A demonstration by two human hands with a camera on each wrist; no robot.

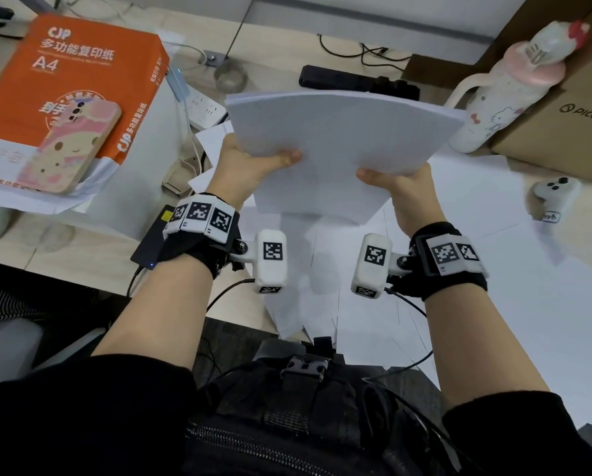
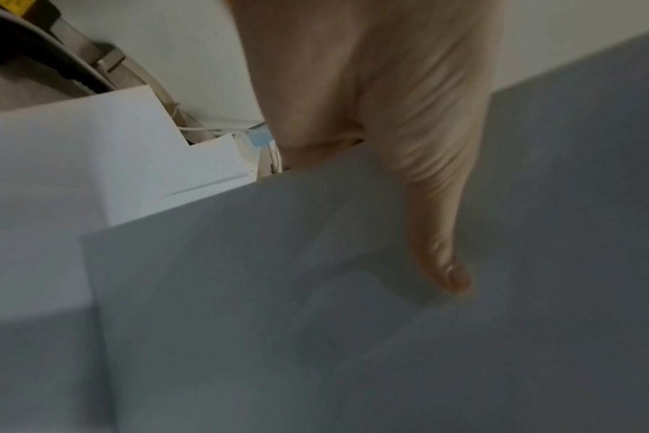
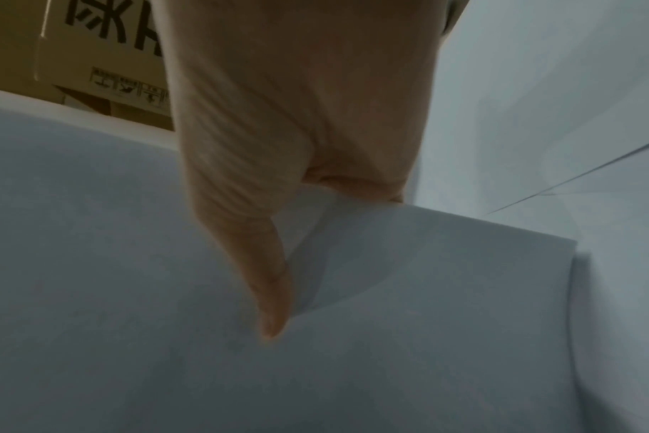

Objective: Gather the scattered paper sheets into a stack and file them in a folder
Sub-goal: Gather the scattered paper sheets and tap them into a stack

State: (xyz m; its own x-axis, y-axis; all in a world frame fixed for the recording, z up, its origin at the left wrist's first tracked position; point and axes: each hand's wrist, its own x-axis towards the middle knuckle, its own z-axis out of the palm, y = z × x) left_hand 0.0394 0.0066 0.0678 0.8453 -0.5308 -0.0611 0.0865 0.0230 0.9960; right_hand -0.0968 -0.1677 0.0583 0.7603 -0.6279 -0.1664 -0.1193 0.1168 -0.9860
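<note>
left hand (image 1: 250, 163) and right hand (image 1: 401, 187) each pinch the near edge of the paper stack (image 1: 339, 139), thumbs on top, holding it raised over the desk (image 1: 81, 242). loose sheets (image 1: 493, 269) lie spread beneath. orange paper box (image 1: 71, 84) sits at the far left corner.

Orange paper ream box (image 1: 71, 87): "CJP", "多功能复印纸", "A4" on top; "CJP 多功能复印纸" again down its right side face. Cardboard box (image 1: 559, 108), far right of the ream box: "PICO" with round logo. Right wrist view: large black characters on a cardboard box (image 3: 93, 58), cut off, unreadable.
</note>
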